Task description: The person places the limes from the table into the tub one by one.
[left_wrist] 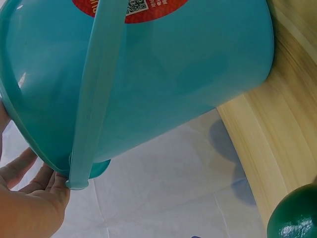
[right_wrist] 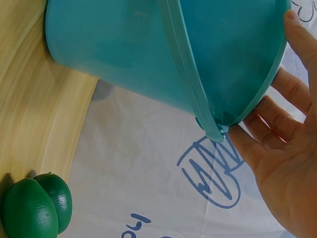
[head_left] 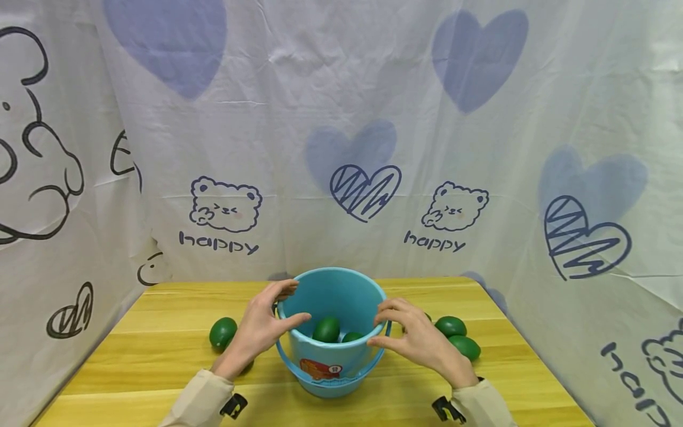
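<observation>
A light-blue plastic bucket (head_left: 335, 354) stands upright on the table, its handle (left_wrist: 96, 94) hanging down over the front. Inside lie two dark green lime-like fruits (head_left: 326, 330), the second partly hidden by the near wall. My left hand (head_left: 262, 317) is at the left of the rim, fingers spread and thumb reaching over the opening. On the opposite side, my right hand (head_left: 418, 332) touches the rim with nearly straight fingertips, as the right wrist view shows. Neither hand is wrapped round the bucket.
Left of the bucket, a green fruit (head_left: 223, 333) lies on the wooden table (head_left: 160, 362), with more green partly hidden by my left wrist. Several green fruits (head_left: 464, 348) lie beyond my right hand. White printed cloth (head_left: 341, 89) hangs behind and on both sides.
</observation>
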A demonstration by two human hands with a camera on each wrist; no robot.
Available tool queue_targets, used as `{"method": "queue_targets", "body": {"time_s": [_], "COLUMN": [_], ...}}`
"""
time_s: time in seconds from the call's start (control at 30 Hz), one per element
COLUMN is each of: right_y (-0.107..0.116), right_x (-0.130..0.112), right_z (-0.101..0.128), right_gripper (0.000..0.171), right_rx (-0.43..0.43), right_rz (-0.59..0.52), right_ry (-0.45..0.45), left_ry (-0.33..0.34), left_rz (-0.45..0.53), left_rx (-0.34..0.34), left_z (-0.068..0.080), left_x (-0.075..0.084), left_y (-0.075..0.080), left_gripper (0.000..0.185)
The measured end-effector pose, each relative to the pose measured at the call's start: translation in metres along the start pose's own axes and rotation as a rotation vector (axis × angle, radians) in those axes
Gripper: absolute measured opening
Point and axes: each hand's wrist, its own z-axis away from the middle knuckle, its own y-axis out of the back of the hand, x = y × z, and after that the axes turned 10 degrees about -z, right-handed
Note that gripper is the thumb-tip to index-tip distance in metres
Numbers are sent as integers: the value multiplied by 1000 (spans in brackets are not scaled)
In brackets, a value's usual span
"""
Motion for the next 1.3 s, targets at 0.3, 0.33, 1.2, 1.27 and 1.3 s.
{"method": "queue_targets", "body": {"time_s": [0.3, 0.33, 1.2, 1.27, 1.3], "right_y": [-1, -1, 0, 0, 0], "right_x": [-1, -1, -1, -1, 0], "right_z": [0, 0, 0, 0, 0], "right_gripper": [30, 30, 35, 33, 32], "right_rx": [1, 1, 0, 3, 4], "right_rz": [-3, -3, -6, -7, -10], "right_ry": [-12, -13, -26, -20, -21], "left_ry": [-15, -16, 244, 267, 280], "left_rz": [2, 3, -74, -87, -96], "left_rx": [43, 50, 37, 30, 23], "left_z": [2, 2, 14, 15, 16], "left_x": [-1, -1, -52, -60, -64], "left_y": [0, 0, 34, 38, 41], "left_gripper": [61, 60, 49, 50, 50]}}
